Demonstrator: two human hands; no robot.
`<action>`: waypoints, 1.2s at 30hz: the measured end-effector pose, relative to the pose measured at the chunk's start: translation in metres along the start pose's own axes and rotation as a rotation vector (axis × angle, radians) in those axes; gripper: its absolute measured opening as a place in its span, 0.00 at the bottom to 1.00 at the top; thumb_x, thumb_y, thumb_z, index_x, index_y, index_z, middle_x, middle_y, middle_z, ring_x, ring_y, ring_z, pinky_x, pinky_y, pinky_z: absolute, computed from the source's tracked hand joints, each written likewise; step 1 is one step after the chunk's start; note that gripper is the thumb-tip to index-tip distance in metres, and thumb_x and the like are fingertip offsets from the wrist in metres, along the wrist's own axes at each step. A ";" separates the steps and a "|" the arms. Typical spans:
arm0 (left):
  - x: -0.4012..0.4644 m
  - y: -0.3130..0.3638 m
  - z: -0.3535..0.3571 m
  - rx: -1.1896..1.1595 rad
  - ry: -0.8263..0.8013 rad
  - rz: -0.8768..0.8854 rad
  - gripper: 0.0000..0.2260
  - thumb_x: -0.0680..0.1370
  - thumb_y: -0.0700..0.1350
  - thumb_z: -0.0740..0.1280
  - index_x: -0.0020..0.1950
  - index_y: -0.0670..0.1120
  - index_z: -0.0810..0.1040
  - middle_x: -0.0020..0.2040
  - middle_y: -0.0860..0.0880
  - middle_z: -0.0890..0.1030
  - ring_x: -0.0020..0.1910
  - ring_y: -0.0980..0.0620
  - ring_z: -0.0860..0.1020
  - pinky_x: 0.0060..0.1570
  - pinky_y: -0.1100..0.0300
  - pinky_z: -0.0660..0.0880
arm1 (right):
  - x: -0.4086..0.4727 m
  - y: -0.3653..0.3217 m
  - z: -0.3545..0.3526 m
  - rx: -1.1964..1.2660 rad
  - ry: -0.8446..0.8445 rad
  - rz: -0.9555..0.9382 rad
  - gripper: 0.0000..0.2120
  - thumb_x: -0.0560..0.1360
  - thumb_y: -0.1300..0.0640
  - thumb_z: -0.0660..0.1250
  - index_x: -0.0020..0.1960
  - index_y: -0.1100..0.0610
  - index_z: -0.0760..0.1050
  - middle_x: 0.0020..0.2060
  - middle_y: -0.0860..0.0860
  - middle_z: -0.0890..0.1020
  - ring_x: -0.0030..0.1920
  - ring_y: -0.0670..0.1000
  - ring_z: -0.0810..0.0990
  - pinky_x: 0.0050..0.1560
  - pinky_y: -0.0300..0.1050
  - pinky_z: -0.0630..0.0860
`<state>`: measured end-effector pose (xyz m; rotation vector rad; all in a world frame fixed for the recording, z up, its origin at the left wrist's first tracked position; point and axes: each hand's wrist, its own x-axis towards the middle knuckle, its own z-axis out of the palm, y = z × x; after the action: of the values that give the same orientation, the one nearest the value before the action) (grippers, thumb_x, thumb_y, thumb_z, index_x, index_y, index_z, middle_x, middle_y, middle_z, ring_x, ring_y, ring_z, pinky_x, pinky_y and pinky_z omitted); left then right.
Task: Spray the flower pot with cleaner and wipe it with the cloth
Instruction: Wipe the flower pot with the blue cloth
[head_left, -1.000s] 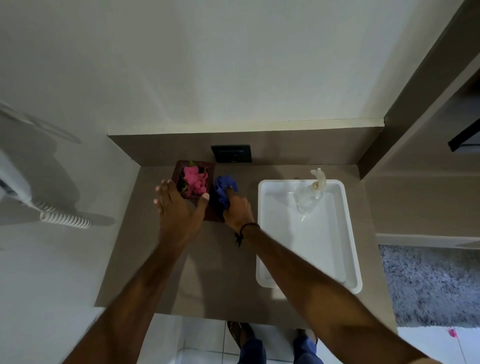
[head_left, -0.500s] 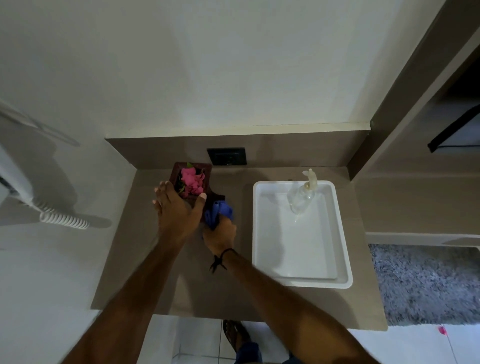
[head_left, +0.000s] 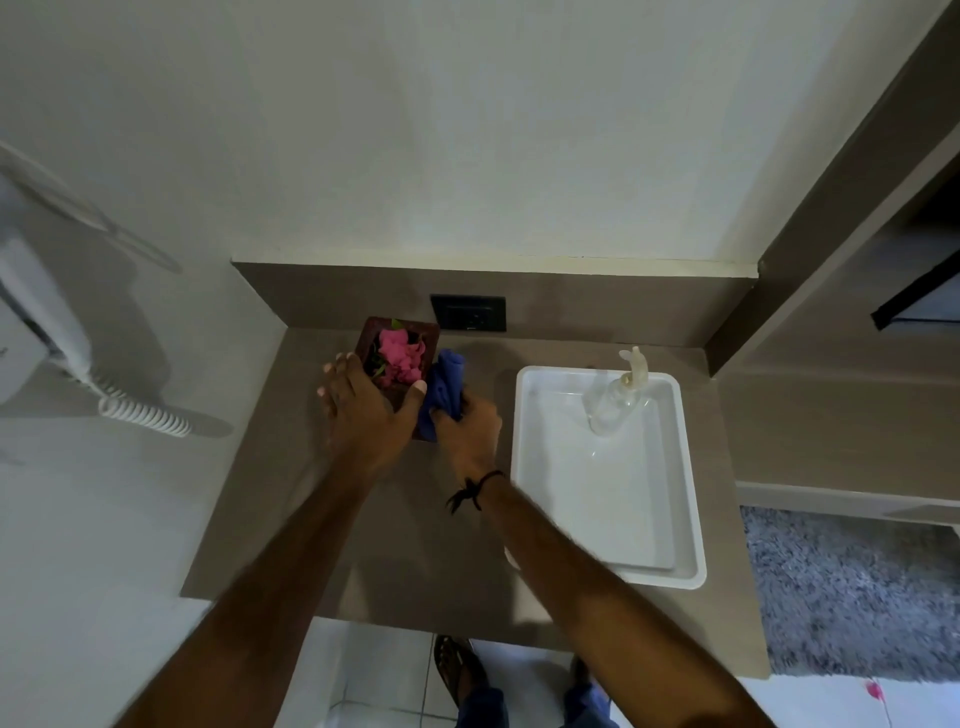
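The stiff, probably light flower pot (head_left: 397, 332) is steadied at its rim by the left hand (head_left: 363, 410); the soft cloth (head_left: 441, 389) is bunched in the closed right hand (head_left: 467, 426).

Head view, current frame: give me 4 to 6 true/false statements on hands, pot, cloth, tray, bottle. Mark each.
1. The left hand grips the flower pot. True.
2. The blue cloth lies in the white tray. False: the right hand presses it against the pot's right side.
3. The spray bottle is in the tray. True.
4. The right hand holds the spray bottle. False: it holds the cloth.
5. The pot holds pink flowers. True.
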<state>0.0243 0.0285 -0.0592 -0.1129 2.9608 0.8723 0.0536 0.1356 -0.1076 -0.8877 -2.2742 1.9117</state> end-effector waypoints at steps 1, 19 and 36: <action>0.000 0.000 0.000 -0.001 -0.001 -0.002 0.47 0.75 0.63 0.65 0.81 0.39 0.46 0.82 0.39 0.50 0.82 0.42 0.44 0.79 0.46 0.42 | 0.004 -0.002 0.001 -0.060 -0.037 0.027 0.11 0.74 0.65 0.67 0.56 0.65 0.81 0.49 0.62 0.86 0.50 0.60 0.84 0.53 0.54 0.82; 0.002 -0.001 0.002 -0.025 0.006 -0.013 0.46 0.75 0.62 0.67 0.81 0.39 0.48 0.82 0.39 0.51 0.82 0.42 0.45 0.79 0.46 0.42 | 0.019 0.024 -0.003 -0.378 -0.227 0.060 0.13 0.78 0.61 0.62 0.59 0.66 0.78 0.56 0.64 0.83 0.57 0.65 0.82 0.59 0.58 0.80; -0.012 0.020 -0.009 -0.001 0.197 0.132 0.40 0.75 0.55 0.69 0.78 0.36 0.58 0.80 0.36 0.58 0.80 0.36 0.54 0.78 0.45 0.47 | 0.007 -0.040 -0.113 0.493 -0.467 0.214 0.14 0.77 0.68 0.65 0.62 0.64 0.75 0.62 0.62 0.79 0.59 0.60 0.80 0.60 0.56 0.78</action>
<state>0.0346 0.0405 -0.0401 -0.0038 3.1823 0.9289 0.0756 0.2366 -0.0457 -0.6903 -1.7793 2.8505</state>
